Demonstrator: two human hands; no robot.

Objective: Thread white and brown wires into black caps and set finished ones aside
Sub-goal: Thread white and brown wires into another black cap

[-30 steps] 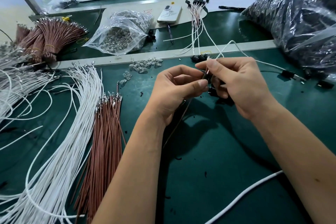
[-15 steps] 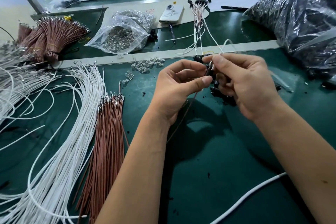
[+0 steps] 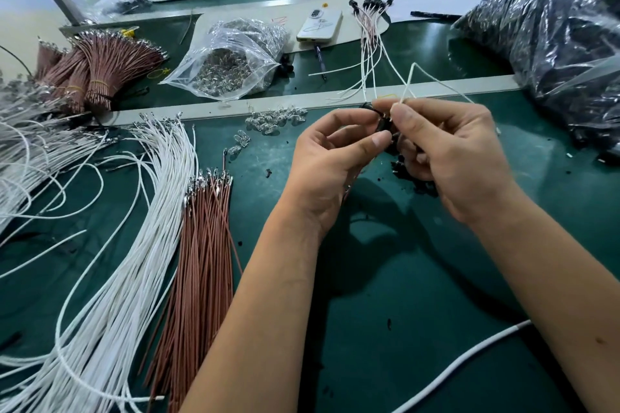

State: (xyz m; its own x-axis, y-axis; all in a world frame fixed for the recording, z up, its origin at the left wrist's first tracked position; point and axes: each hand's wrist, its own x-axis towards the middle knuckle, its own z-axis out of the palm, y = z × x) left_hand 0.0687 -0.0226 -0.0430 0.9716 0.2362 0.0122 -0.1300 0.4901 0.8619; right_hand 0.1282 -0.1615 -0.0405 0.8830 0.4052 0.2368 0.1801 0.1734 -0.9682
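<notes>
My left hand [image 3: 330,157] pinches a small black cap [image 3: 383,124] between thumb and forefinger, above the green mat. A brown wire runs down from it under the palm. My right hand [image 3: 449,151] pinches a white wire [image 3: 414,72] at the cap; the wire loops up and trails off to the right. Loose black caps [image 3: 421,183] lie on the mat beneath my right hand. Finished capped wires [image 3: 369,43] lie fanned out at the back. Bundles of white wires [image 3: 134,228] and brown wires [image 3: 204,245] lie to the left.
A clear bag of small parts [image 3: 231,67], a phone [image 3: 320,27] and tied brown wire bundles [image 3: 97,70] sit at the back. A large bag of black parts [image 3: 553,43] fills the right. Clear bulbs [image 3: 275,117] lie scattered. A white cable [image 3: 466,362] crosses the near right.
The white wire that trailed right across the mat has been drawn up into a loop above my hands. Both hands stay together at the cap.
</notes>
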